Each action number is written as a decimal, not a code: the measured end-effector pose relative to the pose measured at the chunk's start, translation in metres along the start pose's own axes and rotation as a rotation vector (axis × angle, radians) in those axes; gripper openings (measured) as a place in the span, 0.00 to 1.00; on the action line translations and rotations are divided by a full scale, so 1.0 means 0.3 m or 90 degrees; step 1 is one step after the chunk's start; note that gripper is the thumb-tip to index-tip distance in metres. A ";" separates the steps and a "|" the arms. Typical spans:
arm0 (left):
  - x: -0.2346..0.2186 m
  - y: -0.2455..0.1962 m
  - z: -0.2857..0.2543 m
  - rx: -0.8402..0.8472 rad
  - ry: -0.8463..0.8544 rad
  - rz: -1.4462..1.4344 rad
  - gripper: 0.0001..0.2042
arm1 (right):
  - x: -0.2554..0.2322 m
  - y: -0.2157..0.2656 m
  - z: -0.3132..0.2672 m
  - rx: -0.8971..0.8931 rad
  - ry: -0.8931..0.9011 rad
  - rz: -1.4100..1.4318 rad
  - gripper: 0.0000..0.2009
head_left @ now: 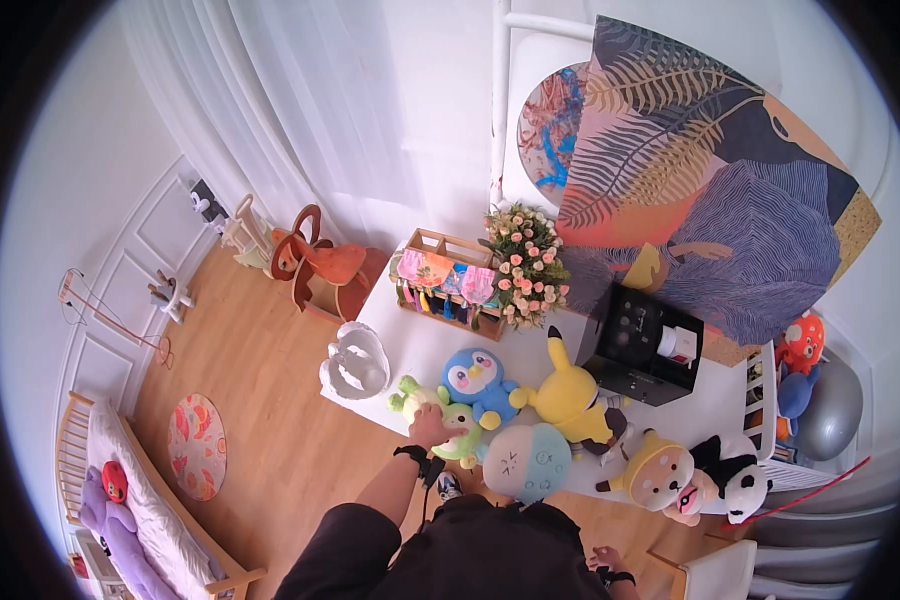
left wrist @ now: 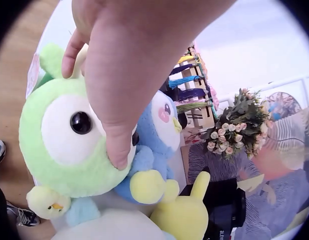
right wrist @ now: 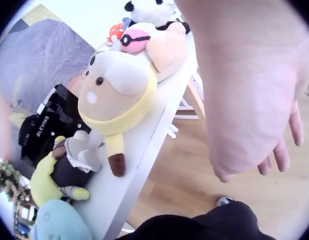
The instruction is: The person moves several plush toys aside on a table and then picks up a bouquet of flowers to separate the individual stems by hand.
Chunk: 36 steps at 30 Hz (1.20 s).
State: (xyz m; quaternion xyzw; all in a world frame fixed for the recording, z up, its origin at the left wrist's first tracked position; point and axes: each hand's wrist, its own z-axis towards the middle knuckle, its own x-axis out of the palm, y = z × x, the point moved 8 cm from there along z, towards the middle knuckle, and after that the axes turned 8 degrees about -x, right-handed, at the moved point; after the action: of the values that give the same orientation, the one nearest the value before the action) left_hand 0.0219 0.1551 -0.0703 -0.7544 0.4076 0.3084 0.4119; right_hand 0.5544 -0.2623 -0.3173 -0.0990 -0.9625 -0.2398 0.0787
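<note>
Left hand [head_left: 430,428] over the green plush [left wrist: 64,162], at the near edge of the bench [head_left: 400,340]. I see the fingers [left wrist: 70,59] partly spread and bent round its top, thumb [left wrist: 117,152] pressed to its front: a grip. Blue penguin [head_left: 475,378] just behind it; round pale plush [head_left: 526,464] close on the right, yellow plush [head_left: 567,400] behind that one.

Right hand [right wrist: 257,110] hangs beside the bench, above the floor [right wrist: 174,170]; I read its fingers as loose, holding nothing. Nearest it on the bench I note the dog plush [right wrist: 117,90], then the panda [head_left: 732,478].
</note>
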 end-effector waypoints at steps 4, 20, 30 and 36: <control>-0.009 -0.010 -0.013 -0.004 0.005 -0.007 0.39 | 0.008 -0.019 0.010 0.008 0.054 0.170 0.15; 0.001 -0.009 -0.030 -0.017 -0.004 0.013 0.40 | 0.162 0.241 -0.126 -0.076 -0.163 -0.160 0.10; 0.001 -0.009 -0.016 -0.009 -0.033 0.011 0.38 | 0.081 0.117 -0.015 -0.015 -0.084 -0.067 0.04; 0.006 -0.008 -0.010 -0.010 -0.009 0.007 0.39 | 0.167 0.239 -0.119 -0.064 -0.168 -0.160 0.06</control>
State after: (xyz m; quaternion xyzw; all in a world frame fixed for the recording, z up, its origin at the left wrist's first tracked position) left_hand 0.0252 0.1526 -0.0693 -0.7530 0.4068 0.3190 0.4071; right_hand 0.5260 -0.2096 -0.2443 -0.0127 -0.9561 -0.2807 -0.0835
